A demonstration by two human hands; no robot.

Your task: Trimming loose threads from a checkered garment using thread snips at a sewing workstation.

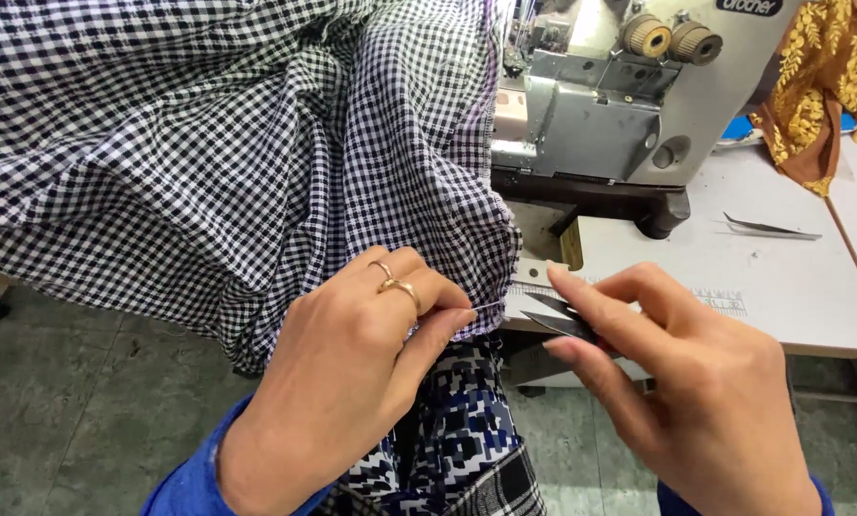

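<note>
We are pinching a thread tail at the checked fabric [257, 143] edge with our left hand [352, 363]; right hand [696, 382] is gripping open snips [553, 315] nearby, risking nicked cloth.

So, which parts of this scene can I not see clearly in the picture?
Head view:
- Thin thread pinched by the left hand: too fine to follow.
- Small metal thread snips: rear part hidden inside the right hand.
- Grey industrial sewing machine: top cut off by the edge, needle area hidden by the black-and-white checked cloth.
</note>
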